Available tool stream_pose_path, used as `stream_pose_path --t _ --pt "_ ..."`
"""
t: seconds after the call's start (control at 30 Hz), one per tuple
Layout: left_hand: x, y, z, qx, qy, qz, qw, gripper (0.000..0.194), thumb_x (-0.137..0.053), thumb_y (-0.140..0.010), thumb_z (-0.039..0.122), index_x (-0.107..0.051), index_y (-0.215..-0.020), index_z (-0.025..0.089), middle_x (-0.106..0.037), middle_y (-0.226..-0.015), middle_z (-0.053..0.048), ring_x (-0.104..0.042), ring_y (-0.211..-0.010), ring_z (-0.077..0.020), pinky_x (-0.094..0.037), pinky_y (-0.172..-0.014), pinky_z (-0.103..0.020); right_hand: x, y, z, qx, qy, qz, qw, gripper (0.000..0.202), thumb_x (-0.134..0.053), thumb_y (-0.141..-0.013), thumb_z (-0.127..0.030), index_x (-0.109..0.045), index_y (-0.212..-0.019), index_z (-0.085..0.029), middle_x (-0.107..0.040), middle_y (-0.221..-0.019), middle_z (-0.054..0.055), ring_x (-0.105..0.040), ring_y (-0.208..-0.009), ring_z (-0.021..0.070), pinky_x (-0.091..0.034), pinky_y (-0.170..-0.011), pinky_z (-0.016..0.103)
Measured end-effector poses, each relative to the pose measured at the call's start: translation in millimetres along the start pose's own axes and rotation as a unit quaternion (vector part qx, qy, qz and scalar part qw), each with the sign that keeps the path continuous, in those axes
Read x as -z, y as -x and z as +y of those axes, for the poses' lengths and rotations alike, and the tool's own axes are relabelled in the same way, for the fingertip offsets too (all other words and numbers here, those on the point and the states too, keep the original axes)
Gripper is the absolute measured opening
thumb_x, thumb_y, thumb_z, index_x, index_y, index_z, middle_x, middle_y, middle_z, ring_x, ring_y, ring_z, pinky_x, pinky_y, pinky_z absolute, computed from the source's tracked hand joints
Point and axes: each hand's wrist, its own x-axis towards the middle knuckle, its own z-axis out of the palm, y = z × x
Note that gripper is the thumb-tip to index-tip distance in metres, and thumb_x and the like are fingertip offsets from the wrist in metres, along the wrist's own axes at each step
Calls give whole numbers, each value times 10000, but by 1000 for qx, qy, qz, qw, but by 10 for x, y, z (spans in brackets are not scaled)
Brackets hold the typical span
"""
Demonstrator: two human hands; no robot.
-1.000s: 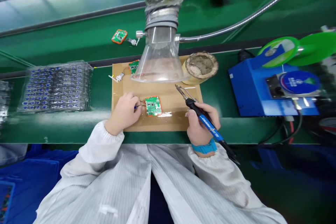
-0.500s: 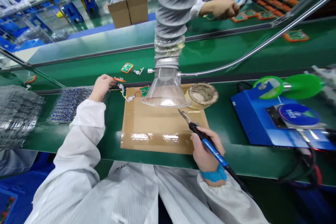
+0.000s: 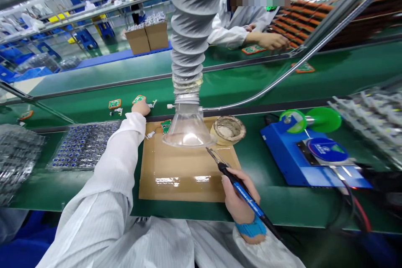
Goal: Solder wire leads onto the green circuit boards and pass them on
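Note:
My left hand (image 3: 141, 108) reaches out over the green belt beyond the bench edge, at an orange-edged green circuit board (image 3: 138, 99); its fingers are mostly hidden behind the hand. Another such board (image 3: 114, 104) lies to its left, with a small white connector part (image 3: 118, 111) below. My right hand (image 3: 240, 197) is wrapped round a blue and black soldering iron (image 3: 248, 199), its metal tip over the brown cardboard sheet (image 3: 188, 171). A small green board (image 3: 166, 126) lies at the sheet's far edge, beside the clear fume hood (image 3: 189, 127).
A round worn pot (image 3: 228, 130) stands right of the hood. Further right is a blue solder feeder (image 3: 279, 155) with a green reel. Trays of parts (image 3: 84, 144) lie left. Across the belt, a person's hand (image 3: 273, 41) is near boards.
My left hand has moved right and outward to a board on the belt; the orange board it held is now on the belt. The view has shifted, and my right hand still grips the iron.

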Motion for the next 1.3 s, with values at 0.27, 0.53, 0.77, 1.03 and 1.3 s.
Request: stream_pose_path --t 0.27,0.53,0.77,1.03,1.3 --pt "242 771 -396 -1 26 45 999 204 -589 -866 300 -684 -987 166 -748 -1072 -183 -699 -1025 -332 -511 -864 -372 30 36 34 -7 -22 -9 1000 186 -764 -854 -298 -742 -1026 -232 -754 -988 62 -735 -864 232 -613 -802 375" --pt "66 2456 -543 -177 274 111 939 289 -581 -944 380 -515 -718 212 -570 -678 3 -529 -645 -156 -409 -647 -280 30 -9 -55 -23 -31 3 999 198 -781 -842 -352 -746 -973 -208 -752 -933 65 -729 -792 218 -569 -687 322" --pt "-581 2630 -67 -362 437 -21 823 302 -655 -919 359 -484 -720 209 -658 -811 -54 -610 -757 -171 -495 -748 -314 -76 -31 -166 -107 -84 1 991 342 -800 -833 -456 -714 -1013 -179 -718 -828 41 -693 -643 190 -560 -664 340" --pt "-517 2751 -708 -244 358 160 887 138 -608 -900 206 -685 -1014 220 -746 -1095 -85 -648 -1120 -243 -486 -1046 -435 -331 42 -182 -69 -31 -201 977 464 -737 -879 -498 -699 -1257 -231 -804 -1041 102 -750 -1082 337 -537 -1035 532" --pt "-10 2004 -2072 51 150 220 962 249 -559 -893 175 -714 -1087 187 -725 -985 -83 -631 -1021 -259 -469 -1023 -393 -382 49 -150 -64 -14 -259 964 489 -673 -910 -570 -665 -1239 -209 -799 -1092 104 -726 -1144 335 -455 -1125 582"
